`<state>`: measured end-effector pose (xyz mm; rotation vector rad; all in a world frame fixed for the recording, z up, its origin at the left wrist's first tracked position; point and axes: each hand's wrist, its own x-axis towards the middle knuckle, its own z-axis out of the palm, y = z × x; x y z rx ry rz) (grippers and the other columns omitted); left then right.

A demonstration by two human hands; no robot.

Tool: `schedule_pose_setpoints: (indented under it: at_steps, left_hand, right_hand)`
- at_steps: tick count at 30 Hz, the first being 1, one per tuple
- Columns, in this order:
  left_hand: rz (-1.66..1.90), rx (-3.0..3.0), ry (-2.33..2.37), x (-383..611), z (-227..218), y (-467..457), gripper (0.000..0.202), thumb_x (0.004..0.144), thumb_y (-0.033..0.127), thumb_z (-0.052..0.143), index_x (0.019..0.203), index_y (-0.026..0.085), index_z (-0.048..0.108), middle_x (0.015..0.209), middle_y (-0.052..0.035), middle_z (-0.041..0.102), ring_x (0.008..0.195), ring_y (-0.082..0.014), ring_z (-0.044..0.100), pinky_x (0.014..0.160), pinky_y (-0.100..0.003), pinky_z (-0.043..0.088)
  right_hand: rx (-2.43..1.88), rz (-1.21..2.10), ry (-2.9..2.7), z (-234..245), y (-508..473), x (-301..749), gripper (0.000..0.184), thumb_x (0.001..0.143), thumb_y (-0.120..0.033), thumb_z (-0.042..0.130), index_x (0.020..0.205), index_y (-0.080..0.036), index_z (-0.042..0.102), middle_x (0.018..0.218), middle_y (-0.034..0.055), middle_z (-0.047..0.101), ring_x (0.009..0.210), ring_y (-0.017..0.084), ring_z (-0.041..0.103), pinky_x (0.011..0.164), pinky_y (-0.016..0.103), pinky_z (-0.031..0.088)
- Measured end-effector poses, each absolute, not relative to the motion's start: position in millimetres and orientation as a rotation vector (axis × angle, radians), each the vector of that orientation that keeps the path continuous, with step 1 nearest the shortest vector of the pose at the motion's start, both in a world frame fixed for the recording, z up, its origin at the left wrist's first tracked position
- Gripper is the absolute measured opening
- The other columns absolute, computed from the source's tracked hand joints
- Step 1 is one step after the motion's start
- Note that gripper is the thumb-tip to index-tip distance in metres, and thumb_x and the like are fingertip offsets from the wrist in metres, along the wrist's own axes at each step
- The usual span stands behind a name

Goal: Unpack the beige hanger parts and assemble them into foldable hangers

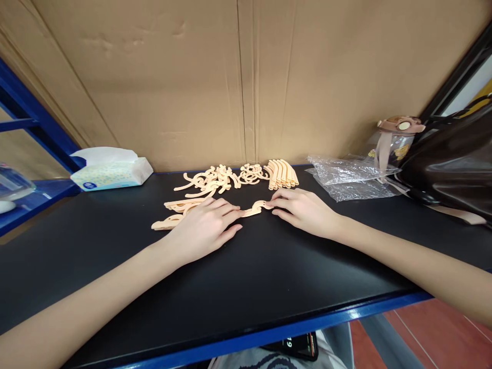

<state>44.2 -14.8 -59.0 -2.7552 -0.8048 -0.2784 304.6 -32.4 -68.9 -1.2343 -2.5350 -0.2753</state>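
Note:
A small beige S-curved plastic piece (257, 207) lies low over the black tabletop between my hands; it resembles a folding-hanger part. My left hand (205, 225) holds its left end at the fingertips, with the thumb slightly apart. At the other end, my right hand (298, 209) pinches the piece between thumb and fingers. Beside and partly behind my left hand lie several longer beige pieces (167, 223), flat and stacked. Further back are a loose heap of curved beige pieces (213, 179), a smaller heap of hook-shaped ones (250, 173), and a neat row of bent arms (282, 174).
A tissue pack (111, 171) stands at the back left. Clear plastic bags (346, 179) lie at the back right, before a drinking bottle (400, 136) and a dark bag (453, 159). Cardboard (172, 77) walls the back. A phone (300, 346) shows below the blue front edge.

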Motion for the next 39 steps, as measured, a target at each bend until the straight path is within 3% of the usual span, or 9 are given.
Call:
schedule_pose_setpoints:
  at_steps: [8,18,21,25,33,39]
  left_hand:
    - [-0.344,-2.753,-0.82,45.1,-56.0,-17.0,0.035,0.095,0.034,0.041,0.12,0.017,0.058,0.118,-0.0072,0.063,0.104,-0.0236,0.058,0.091,-0.039,0.042]
    - [-0.334,-2.618,-0.858,57.3,-32.2,4.6,0.033,0.094,0.032,0.037,0.107,0.015,0.063,0.106,-0.0082,0.065,0.101,-0.0246,0.058,0.087,-0.038,0.044]
    - [-0.291,-2.557,-0.972,71.7,-26.3,26.0,0.032,0.095,0.027,0.034,0.105,0.017,0.062,0.103,-0.0067,0.064,0.098,-0.0234,0.059,0.077,-0.033,0.046]
    - [-0.25,-2.547,-1.155,95.4,-22.0,59.2,0.03,0.095,0.028,0.035,0.103,0.019,0.062,0.102,-0.0054,0.06,0.08,-0.0193,0.062,0.061,-0.027,0.042]
    - [-0.206,-2.664,-1.179,127.4,-29.9,108.6,0.026,0.092,0.036,0.043,0.098,0.022,0.065,0.101,-0.0029,0.062,0.086,-0.0191,0.062,0.061,-0.025,0.039]
    - [-0.211,-2.702,-1.191,131.0,-37.9,121.4,0.021,0.091,0.029,0.045,0.097,0.019,0.063,0.101,-0.0036,0.063,0.089,-0.0182,0.061,0.063,-0.025,0.039]
  right_hand:
    - [-1.175,-0.367,-2.555,-70.6,-31.1,305.3,0.027,0.093,-0.025,0.046,0.113,-0.018,0.064,0.103,0.0062,0.063,0.09,0.019,0.06,0.087,0.037,0.044]
    - [-1.175,-0.421,-2.525,-63.5,-33.0,307.7,0.028,0.095,-0.026,0.043,0.109,-0.016,0.066,0.102,0.0069,0.064,0.096,0.019,0.06,0.089,0.035,0.037]
    - [-1.163,-0.411,-2.521,-63.6,-32.8,307.7,0.028,0.095,-0.026,0.043,0.108,-0.017,0.067,0.101,0.0069,0.065,0.095,0.019,0.06,0.089,0.035,0.037]
    - [-1.152,-0.412,-2.496,-62.7,-33.9,307.2,0.03,0.096,-0.027,0.042,0.114,-0.016,0.063,0.099,0.0066,0.066,0.096,0.019,0.06,0.089,0.036,0.037]
    - [-1.14,-0.402,-2.493,-58.9,-35.1,309.6,0.031,0.096,-0.028,0.042,0.115,-0.016,0.063,0.101,0.0059,0.066,0.098,0.018,0.06,0.092,0.035,0.035]
    - [-1.111,-0.386,-2.512,-59.8,-34.0,312.0,0.028,0.096,-0.027,0.042,0.109,-0.018,0.065,0.097,0.0051,0.066,0.095,0.018,0.059,0.09,0.035,0.034]
